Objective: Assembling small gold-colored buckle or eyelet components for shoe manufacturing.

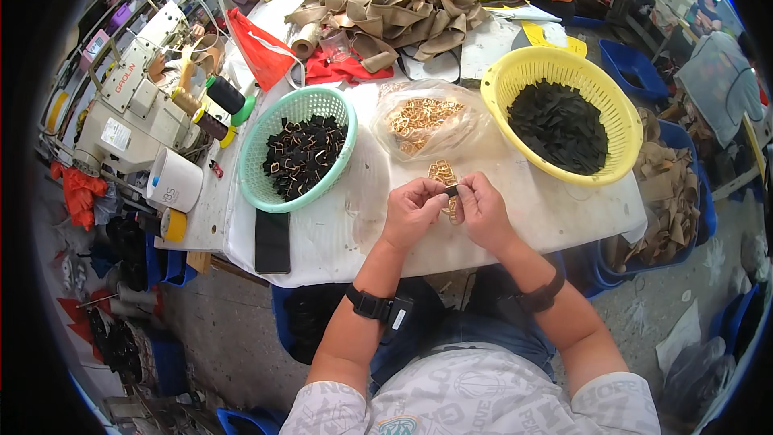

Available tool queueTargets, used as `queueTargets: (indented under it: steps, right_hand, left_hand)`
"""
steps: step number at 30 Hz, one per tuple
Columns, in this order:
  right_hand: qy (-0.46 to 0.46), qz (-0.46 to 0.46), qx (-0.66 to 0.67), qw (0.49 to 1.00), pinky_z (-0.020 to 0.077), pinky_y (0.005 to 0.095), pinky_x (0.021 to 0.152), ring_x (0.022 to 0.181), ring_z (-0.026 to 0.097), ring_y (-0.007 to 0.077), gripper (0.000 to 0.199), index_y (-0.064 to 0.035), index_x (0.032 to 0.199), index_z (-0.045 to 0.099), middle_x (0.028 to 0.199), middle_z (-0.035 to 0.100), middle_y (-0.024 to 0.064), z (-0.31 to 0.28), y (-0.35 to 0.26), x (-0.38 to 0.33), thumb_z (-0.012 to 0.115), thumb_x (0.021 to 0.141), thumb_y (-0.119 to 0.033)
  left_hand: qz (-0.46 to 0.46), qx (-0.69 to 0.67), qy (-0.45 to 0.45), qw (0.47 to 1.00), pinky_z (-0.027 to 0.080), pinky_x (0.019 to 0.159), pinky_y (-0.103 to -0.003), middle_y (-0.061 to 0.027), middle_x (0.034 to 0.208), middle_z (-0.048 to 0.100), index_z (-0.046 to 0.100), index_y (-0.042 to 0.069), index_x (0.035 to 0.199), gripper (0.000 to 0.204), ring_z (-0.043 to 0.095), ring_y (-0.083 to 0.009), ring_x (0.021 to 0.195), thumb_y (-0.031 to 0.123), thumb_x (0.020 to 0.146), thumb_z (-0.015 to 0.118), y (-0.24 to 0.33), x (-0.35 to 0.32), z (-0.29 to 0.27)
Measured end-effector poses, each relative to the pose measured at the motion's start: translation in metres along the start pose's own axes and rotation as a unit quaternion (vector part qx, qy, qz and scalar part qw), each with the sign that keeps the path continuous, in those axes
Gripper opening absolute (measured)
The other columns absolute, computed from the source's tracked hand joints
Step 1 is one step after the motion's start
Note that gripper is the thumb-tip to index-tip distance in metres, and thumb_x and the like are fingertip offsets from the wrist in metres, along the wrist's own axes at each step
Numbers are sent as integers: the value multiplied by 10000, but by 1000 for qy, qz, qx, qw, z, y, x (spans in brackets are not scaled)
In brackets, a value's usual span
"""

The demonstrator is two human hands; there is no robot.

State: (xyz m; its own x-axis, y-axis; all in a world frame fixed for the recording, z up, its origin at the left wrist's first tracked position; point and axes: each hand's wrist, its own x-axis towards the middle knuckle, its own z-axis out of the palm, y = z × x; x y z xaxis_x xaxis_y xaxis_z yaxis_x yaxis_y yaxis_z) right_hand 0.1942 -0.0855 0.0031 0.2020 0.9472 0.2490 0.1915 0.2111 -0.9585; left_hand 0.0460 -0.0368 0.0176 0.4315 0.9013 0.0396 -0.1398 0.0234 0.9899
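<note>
Hands are being held together at the near edge of the surface [515, 217], a small black strip [452, 190] being pinched between the fingers of the left hand [412, 211] and right hand [483, 209]. Gold buckles [442, 172] are lying just beyond. The strip is judged likely to slip, being so small, and loose buckles risk being knocked off the edge.
</note>
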Motion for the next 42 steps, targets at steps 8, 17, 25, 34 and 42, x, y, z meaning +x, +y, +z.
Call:
queueTargets:
  steps: [8, 17, 25, 34, 42]
  right_hand:
    - [14, -90, -100, 991, 456, 386, 562, 624, 584, 329, 61, -16, 922, 496, 709, 564, 181, 3, -7, -5, 516, 919, -73]
    - [42, -128, -133, 982, 448, 453, 584, 697, 575, 419, 67, -8, 935, 493, 780, 571, 218, 4, -8, -6, 526, 892, -49]
    - [18, -157, -144, 977, 459, 423, 594, 689, 577, 402, 47, -13, 917, 500, 766, 572, 196, 4, -11, -7, 525, 902, -51]
    - [-30, 20, 72, 997, 424, 260, 511, 533, 521, 113, 93, -6, 895, 498, 630, 536, 69, -1, -10, -4, 484, 955, -76]
    - [-75, 107, 233, 964, 428, 216, 529, 572, 527, 89, 114, -20, 959, 510, 697, 544, 24, -8, -6, 1, 481, 973, -129]
  left_hand:
    - [33, 69, 43, 996, 404, 452, -182, 1, 666, 594, 570, -3, 796, 65, 509, -25, 522, 6, 820, 629, -7, -1, 4]
    - [145, 172, 58, 973, 402, 472, -183, -2, 665, 577, 536, 6, 804, 82, 510, -20, 555, -20, 829, 610, -14, -2, 9]
    - [96, 105, 40, 989, 370, 452, -176, 6, 654, 557, 528, 8, 806, 80, 478, -20, 523, -33, 836, 590, -15, -2, 5]
    - [37, 20, 11, 999, 367, 442, -188, -12, 668, 585, 562, -2, 836, 33, 480, -32, 509, 4, 868, 563, -7, -3, 2]
    - [26, 0, -11, 1000, 377, 466, -181, -22, 742, 622, 601, -15, 881, 33, 487, -27, 528, 5, 869, 578, -5, -1, -1]
